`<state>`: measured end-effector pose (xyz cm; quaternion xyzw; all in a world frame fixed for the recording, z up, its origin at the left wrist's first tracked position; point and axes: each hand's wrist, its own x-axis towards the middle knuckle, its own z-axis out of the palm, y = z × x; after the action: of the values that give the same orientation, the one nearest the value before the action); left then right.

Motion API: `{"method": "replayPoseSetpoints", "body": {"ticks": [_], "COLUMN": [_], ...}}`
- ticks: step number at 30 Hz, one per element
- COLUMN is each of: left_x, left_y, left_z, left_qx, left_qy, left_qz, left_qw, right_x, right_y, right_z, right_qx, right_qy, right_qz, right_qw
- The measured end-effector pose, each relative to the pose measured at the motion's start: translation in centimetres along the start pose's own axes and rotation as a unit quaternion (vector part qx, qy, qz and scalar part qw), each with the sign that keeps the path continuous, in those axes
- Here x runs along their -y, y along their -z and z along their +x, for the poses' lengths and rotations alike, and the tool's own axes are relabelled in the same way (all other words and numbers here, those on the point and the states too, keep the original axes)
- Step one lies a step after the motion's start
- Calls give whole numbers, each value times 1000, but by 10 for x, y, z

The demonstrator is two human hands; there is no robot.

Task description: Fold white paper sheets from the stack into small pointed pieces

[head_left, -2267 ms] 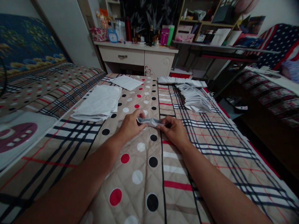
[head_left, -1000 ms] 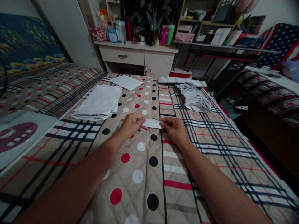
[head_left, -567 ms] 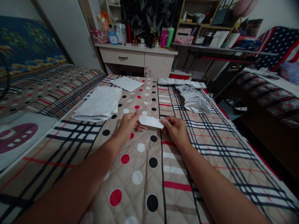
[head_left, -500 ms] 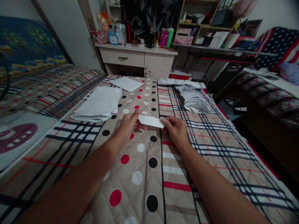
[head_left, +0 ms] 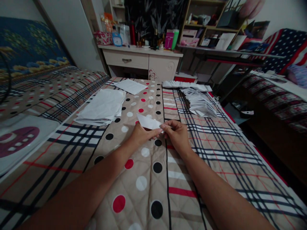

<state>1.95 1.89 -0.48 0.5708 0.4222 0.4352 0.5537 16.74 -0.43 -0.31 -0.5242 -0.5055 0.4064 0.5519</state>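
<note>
A small folded piece of white paper (head_left: 149, 122) is held above the bedspread, between my two hands. My left hand (head_left: 143, 134) grips its lower edge, with the thumb stretched along it toward the right end. My right hand (head_left: 176, 130) pinches the right end between thumb and fingers, close to the left thumb tip. Beyond my left hand lies a stack of white paper sheets (head_left: 102, 105). Past my right hand is a fanned row of folded white papers (head_left: 201, 102).
A separate white sheet (head_left: 131, 86) lies behind the stack. Another row of folded papers (head_left: 185, 85) runs along the far right of the patterned bedspread (head_left: 134, 204). At left is a white bag with a purple print (head_left: 18, 140). A dresser (head_left: 140, 60) stands beyond the bed.
My left hand has moved right along the paper, bringing its thumb near my right fingers. The paper's left end now sticks up free, and the strip is tilted.
</note>
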Motion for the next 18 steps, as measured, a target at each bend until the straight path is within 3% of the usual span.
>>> {"method": "replayPoseSetpoints", "body": {"ticks": [12, 18], "left_x": [1, 3], "left_y": [28, 32], "left_z": [11, 12], "left_qx": [-50, -50], "left_qy": [13, 12], "left_qz": [56, 70], "left_qw": [997, 996], "right_x": [-11, -17], "right_y": [21, 29], "right_z": [10, 11], "right_qx": [11, 6], "right_qy": [56, 165], "right_qz": [-60, -187], "right_qw": [997, 968]}}
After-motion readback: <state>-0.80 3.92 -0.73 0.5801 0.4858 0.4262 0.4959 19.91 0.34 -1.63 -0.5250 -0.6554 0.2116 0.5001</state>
